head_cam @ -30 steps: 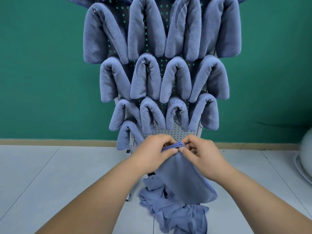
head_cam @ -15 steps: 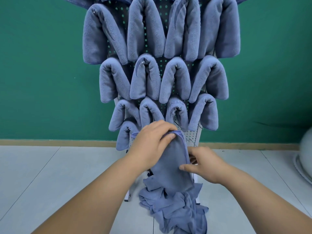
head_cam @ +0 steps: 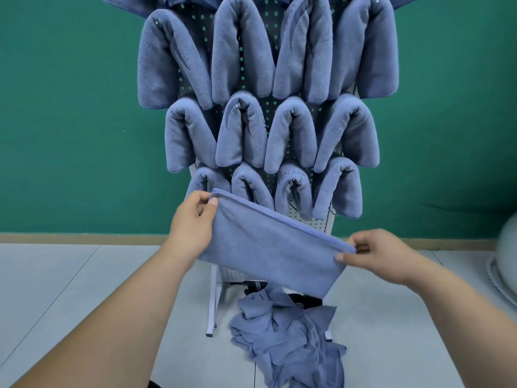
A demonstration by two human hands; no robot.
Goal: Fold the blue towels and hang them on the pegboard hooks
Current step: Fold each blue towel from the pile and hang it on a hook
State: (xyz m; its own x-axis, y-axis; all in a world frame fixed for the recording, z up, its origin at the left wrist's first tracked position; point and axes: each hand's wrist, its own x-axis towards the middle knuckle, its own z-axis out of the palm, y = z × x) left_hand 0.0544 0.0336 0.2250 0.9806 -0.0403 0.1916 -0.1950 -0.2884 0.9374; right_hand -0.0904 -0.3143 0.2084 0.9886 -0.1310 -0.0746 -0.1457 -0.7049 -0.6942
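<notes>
Hidden: hung towels [head_cam: 243,51] covered most of the pegboard [head_cam: 313,224]. The frame cut off their top row, and the held towel screened the board's lower middle. A dark thing [head_cam: 305,299] behind the pile could not be made out.
Right edge: a pale blurred object [head_cam: 506,264], cut off.
Towel: the blue towel [head_cam: 268,247] was folded into a long band with its stitched edge uppermost. It slanted down to the right, in the air before the board's lower part.
Left hand [head_cam: 190,228]: grip clamped on the upper left corner.
Right hand [head_cam: 380,256]: grip pinched on the top edge's right end.
Pile [head_cam: 285,337]: crumpled blue towels on the floor [head_cam: 84,289], below the held one.
Room: tiles stretched to both sides of the stand.
</notes>
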